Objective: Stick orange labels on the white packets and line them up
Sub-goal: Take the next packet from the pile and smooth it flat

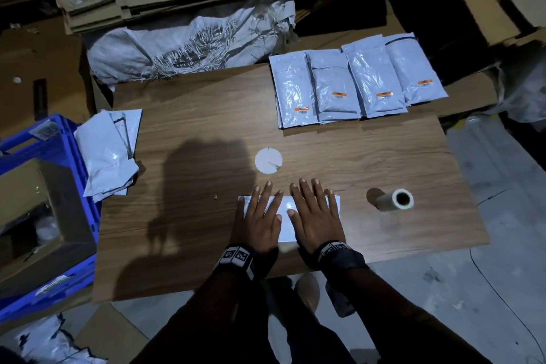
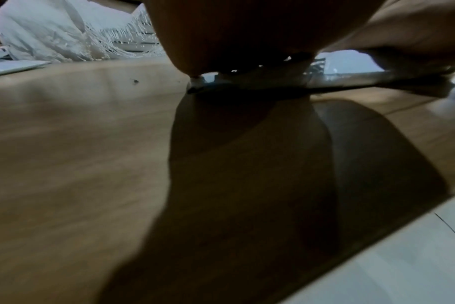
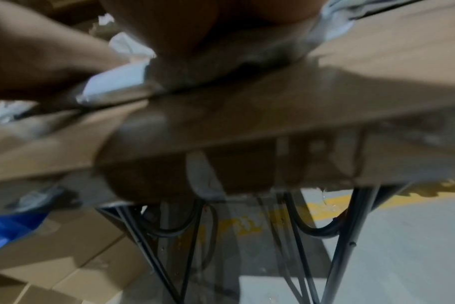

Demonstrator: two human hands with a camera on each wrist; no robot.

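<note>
Four white packets (image 1: 354,83) already labelled orange and lined up well beyond the fingertips, a fifth packet (image 1: 285,216) is being pressed flat under spread fingers of left hand (image 1: 260,217) and right hand (image 1: 314,216), no label seen yet, unlabelled pile (image 1: 109,151) left.

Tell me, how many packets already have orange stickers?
4, in a row at the table's far right: first, second, third, fourth. More may be hidden beneath.

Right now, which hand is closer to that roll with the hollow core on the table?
Right. The right hand lies flat on the white packet, just left of the roll. The left hand presses the same packet farther away, beyond the right hand.
</note>
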